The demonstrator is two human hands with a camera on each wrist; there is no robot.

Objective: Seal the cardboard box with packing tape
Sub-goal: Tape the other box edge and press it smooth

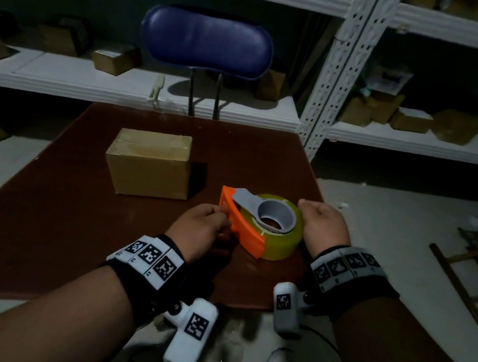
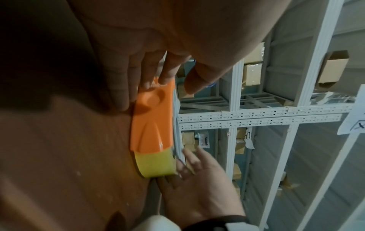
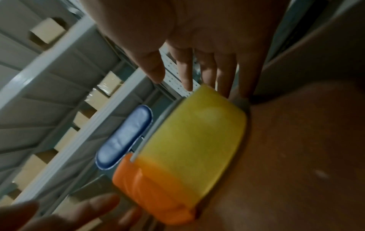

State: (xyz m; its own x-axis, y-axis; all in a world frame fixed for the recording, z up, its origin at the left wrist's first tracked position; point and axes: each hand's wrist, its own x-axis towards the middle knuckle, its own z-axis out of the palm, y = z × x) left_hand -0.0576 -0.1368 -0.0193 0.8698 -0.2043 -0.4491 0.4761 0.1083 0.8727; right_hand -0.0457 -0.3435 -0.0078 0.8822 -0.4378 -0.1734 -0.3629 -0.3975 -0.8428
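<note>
A closed cardboard box (image 1: 148, 166) stands on the brown table (image 1: 44, 216), left of centre. Nearer to me lies an orange tape dispenser (image 1: 243, 233) (image 2: 153, 121) (image 3: 150, 193), flat on the table, with a yellowish tape roll (image 1: 284, 244) (image 3: 193, 132) in it. My left hand (image 1: 222, 213) (image 2: 169, 84) holds the dispenser's orange front end, fingers on the housing and thumb by its upper edge. My right hand (image 1: 321, 223) (image 3: 187, 75) is against the roll's far right side with its fingers nearly straight. The right wrist view is blurred.
A blue chair (image 1: 206, 43) stands behind the table's far edge. White metal shelves (image 1: 141, 86) with several small cardboard boxes line the back wall. The table's right edge is close to my right hand. Wooden debris (image 1: 469, 272) lies on the floor to the right.
</note>
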